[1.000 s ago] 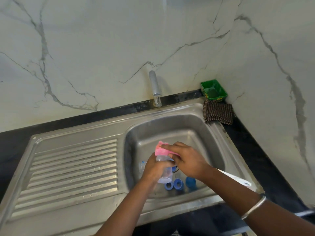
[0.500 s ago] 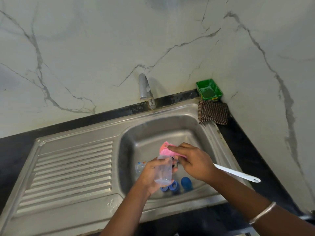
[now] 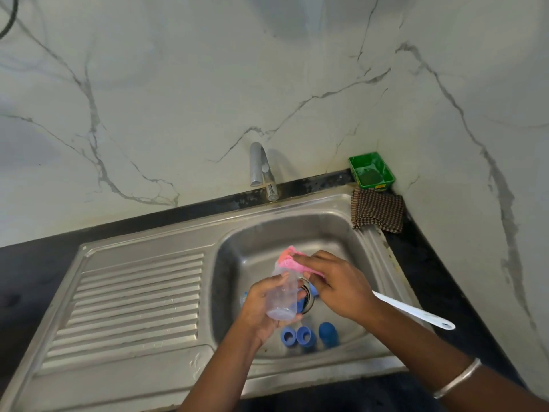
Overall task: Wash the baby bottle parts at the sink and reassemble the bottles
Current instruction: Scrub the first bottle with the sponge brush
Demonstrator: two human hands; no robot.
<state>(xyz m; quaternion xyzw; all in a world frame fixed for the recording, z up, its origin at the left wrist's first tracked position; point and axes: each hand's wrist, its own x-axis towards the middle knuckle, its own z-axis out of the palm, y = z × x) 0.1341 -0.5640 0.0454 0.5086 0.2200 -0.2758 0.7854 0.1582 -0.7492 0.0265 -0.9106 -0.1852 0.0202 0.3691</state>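
My left hand [image 3: 261,310] grips a clear baby bottle body [image 3: 283,295] over the steel sink basin [image 3: 350,233], its mouth pointing away from me. My right hand [image 3: 335,281] holds a pink sponge [image 3: 292,261] against the bottle's mouth. On the basin floor near the front wall lie two blue rings [image 3: 297,336] and a blue cap [image 3: 328,334]. Another bottle part [image 3: 244,298] shows partly behind my left hand. A white brush handle [image 3: 416,314] sticks out from under my right wrist across the sink's right rim.
The tap [image 3: 263,171] stands behind the basin, no water running. A ribbed draining board [image 3: 133,304] fills the sink's left side. A checked cloth [image 3: 378,212] and a green tray [image 3: 371,172] sit in the back right corner, on black counter under marble walls.
The bottle has tilted a little in my left hand while the sponge stays at its mouth. The view has shifted slightly; the parts in the basin lie as before.
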